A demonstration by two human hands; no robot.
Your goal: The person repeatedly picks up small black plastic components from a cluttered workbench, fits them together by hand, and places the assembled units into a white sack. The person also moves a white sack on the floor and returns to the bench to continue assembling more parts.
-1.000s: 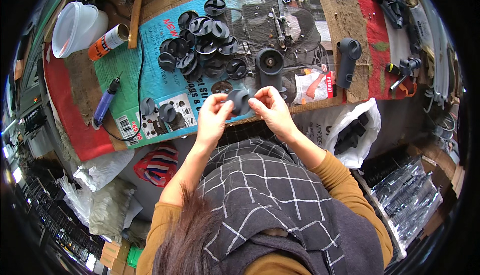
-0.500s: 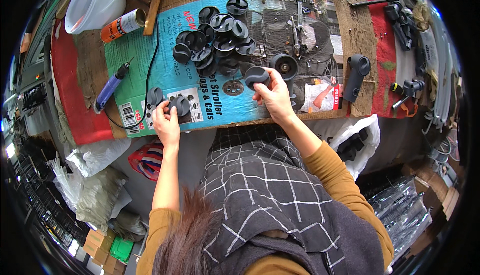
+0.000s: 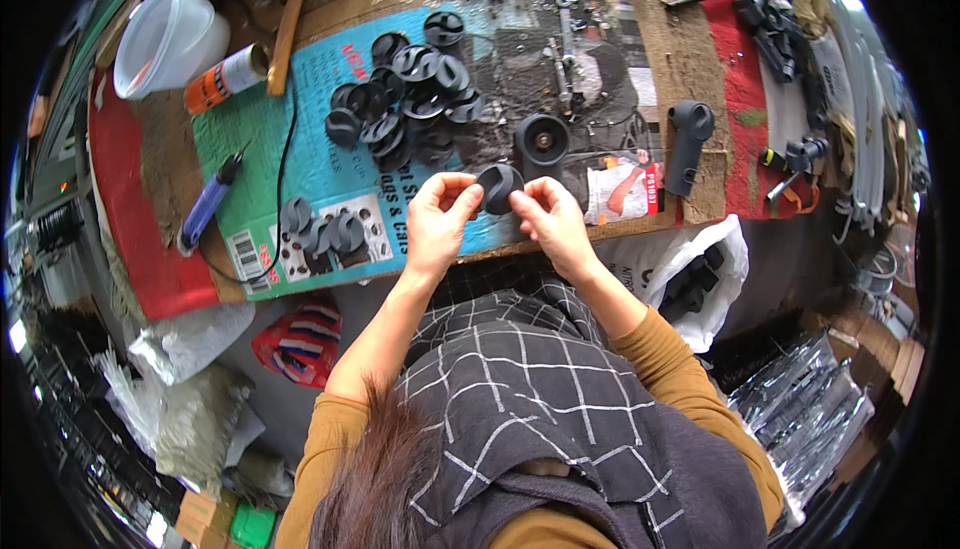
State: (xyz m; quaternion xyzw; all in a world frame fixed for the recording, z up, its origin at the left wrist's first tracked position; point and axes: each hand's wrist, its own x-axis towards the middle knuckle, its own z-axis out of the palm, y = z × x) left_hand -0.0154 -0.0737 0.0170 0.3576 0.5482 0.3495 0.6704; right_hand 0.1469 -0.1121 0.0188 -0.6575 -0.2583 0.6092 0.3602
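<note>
A round dark grey cap (image 3: 497, 190) with an S-shaped ridge is held just over the near edge of the cardboard-covered bench. My left hand (image 3: 440, 219) pinches its left side between thumb and fingers; whether a smaller piece is also in that pinch is hidden. From the other side, the closed fingers of my right hand (image 3: 555, 224) grip the cap's right edge. Right behind it lies a dark part with a round socket (image 3: 543, 139). Several similar round caps (image 3: 405, 89) are heaped farther back, and a few curved dark grey pieces (image 3: 322, 234) rest to the left.
A blue-purple screwdriver-like tool (image 3: 212, 199) with a cord lies left, near an orange-and-white can (image 3: 225, 79) and a white tub (image 3: 170, 44). To the right are a dark handle-shaped part (image 3: 688, 147) and a white bag (image 3: 715, 279) below the edge. Small washers are scattered at the back.
My left hand has left the curved pieces and moved right to the cap. My right hand has brought the cap slightly nearer to me. The view has shifted a little.
</note>
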